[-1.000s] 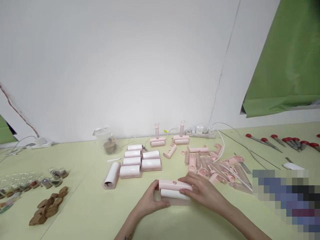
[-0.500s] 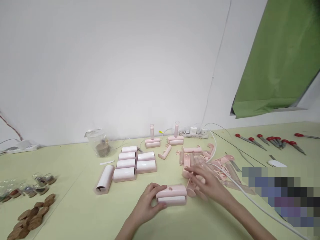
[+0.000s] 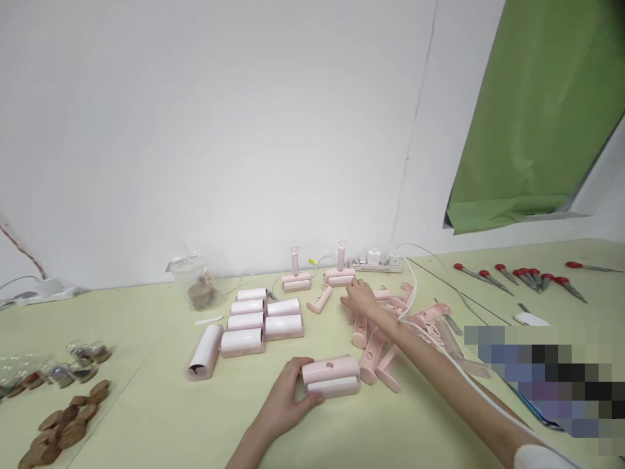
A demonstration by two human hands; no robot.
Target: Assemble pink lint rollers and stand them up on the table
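My left hand [image 3: 288,394] is closed round the left end of a pink lint roller head [image 3: 331,369], which has a round hole on top and a white roll along its front. My right hand [image 3: 362,301] reaches to the back left of a pile of pink plastic parts [image 3: 424,316]. Its fingers are bent downward and together; whatever lies under them is hidden. Several pink-and-white rolls [image 3: 243,341] lie in rows on the left. Two assembled pink lint rollers [image 3: 296,279] stand at the back with handles up. A single pink cover [image 3: 319,299] lies between.
A white cable [image 3: 471,379] crosses over the parts pile and my right forearm. Red-tipped tools [image 3: 527,275] lie at the right. Wooden discs [image 3: 68,423], small glass domes [image 3: 61,371] and a plastic bag [image 3: 198,286] are on the left. A power strip [image 3: 374,266] sits by the wall.
My right hand has moved away from the front of the pile, up to its back left. My left hand keeps hold of the lint roller head, now slightly tilted. The view has shifted slightly.
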